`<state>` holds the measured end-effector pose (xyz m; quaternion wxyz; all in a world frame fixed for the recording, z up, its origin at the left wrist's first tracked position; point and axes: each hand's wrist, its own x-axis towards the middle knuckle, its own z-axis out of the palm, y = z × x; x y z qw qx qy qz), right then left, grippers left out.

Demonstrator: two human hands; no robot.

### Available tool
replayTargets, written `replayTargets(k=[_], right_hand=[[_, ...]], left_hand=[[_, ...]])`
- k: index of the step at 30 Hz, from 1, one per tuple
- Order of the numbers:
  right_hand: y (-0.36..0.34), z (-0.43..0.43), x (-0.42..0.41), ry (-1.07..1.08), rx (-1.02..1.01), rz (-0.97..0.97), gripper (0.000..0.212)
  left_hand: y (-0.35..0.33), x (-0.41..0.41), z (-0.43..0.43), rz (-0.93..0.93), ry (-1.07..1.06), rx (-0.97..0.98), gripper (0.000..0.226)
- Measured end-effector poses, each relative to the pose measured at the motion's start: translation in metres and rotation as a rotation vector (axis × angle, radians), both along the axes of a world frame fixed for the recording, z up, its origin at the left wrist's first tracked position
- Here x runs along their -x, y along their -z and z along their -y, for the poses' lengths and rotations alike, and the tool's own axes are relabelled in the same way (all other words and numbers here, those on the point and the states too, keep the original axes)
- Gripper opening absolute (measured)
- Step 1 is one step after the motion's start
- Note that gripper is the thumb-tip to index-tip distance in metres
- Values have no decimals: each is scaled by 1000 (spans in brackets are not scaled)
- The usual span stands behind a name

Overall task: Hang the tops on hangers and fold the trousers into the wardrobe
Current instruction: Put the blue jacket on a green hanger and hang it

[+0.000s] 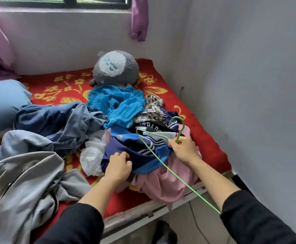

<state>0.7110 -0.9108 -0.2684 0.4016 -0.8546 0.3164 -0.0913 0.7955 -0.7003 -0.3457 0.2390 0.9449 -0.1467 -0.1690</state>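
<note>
Gripping the green hanger point(181, 132), right hand point(183, 149); left hand point(119, 164) clutching the navy top point(138, 155); hanger's near corner hidden behind sleeve point(249, 217)

Both arms extended forward; left hand point(119, 164) curled, gripping top point(124, 147); right hand point(184, 149), farther, grips hanger point(181, 132).

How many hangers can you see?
1. A green wire hanger, held below its hook by the right hand, above the navy striped top that the left hand grips. More may hide under the clothes.
</note>
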Motion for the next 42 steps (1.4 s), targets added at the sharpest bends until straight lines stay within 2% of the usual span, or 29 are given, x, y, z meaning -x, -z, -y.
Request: replayTargets(k=[5,9,14,18,20,22,25,28,29,32,34,38,39,42], right_hand=[[20,70,-78,-121,78,68,50],[44,112,-130,-167,121,63,42],[75,144,-169,-265,122,36,24],[101,163,-176,-380,142,-78,13],[109,167,-172,-399,132,-128,28],[116,168,-168,-438,88,-165,44],[122,162,-165,-484,14,-160,52],[124,153,-165,-471,15,-159,51],[125,150,-165,-469,19,-172,49],[122,140,-171,-504,28,-206,45],[118,132,-176,-546,25,-212,44],[112,109,-193,-675,31,-230,42],[112,102,-198,-711,42,-230,40],[114,78,-216,-847,47,-262,41]], left_hand=[[29,-59,69,-9,-90,12,36],[46,-83,115,2,-117,-41,45],[75,-99,149,35,76,-343,66],[95,-106,160,-7,215,-480,42],[101,-110,161,-2,281,-494,31],[105,-118,162,-40,360,-472,31],[106,-129,162,-113,407,-464,31],[112,-133,161,-238,309,-392,64],[112,-134,160,-274,323,-408,66],[110,-132,153,-333,409,-460,41],[104,-126,144,-382,385,-375,28],[78,-110,115,-343,138,-1,8],[70,-106,107,-298,69,81,6],[47,-92,89,-178,-62,253,19]])
